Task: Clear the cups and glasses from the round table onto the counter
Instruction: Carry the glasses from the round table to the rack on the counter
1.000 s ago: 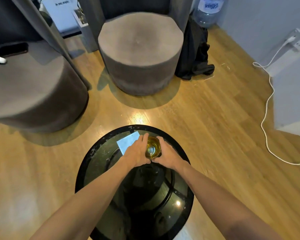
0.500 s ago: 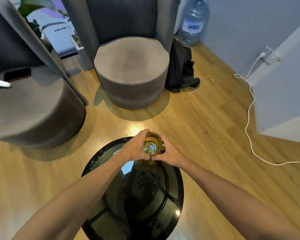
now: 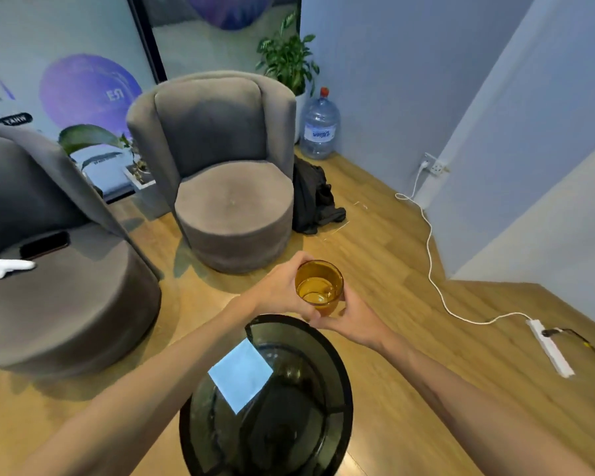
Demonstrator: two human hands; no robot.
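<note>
An amber glass [image 3: 319, 286] is held upright in the air beyond the far edge of the round black glass table [image 3: 337, 365]. My left hand [image 3: 282, 290] wraps its left side. My right hand [image 3: 351, 316] cups its right side and base from below. A pale blue paper square [image 3: 241, 374] lies on the tabletop. The counter is out of view.
Two grey armchairs stand ahead, one centre [image 3: 234, 201] and one at left [image 3: 59, 297] with a phone [image 3: 43, 244] and a white controller [image 3: 7, 267] on its seat. A white cable [image 3: 437, 280] and power strip [image 3: 550, 348] lie on the floor at right.
Both hands have lifted the amber glass off the table and carried it past the far edge. The camera has tilted up, showing more of the room.
</note>
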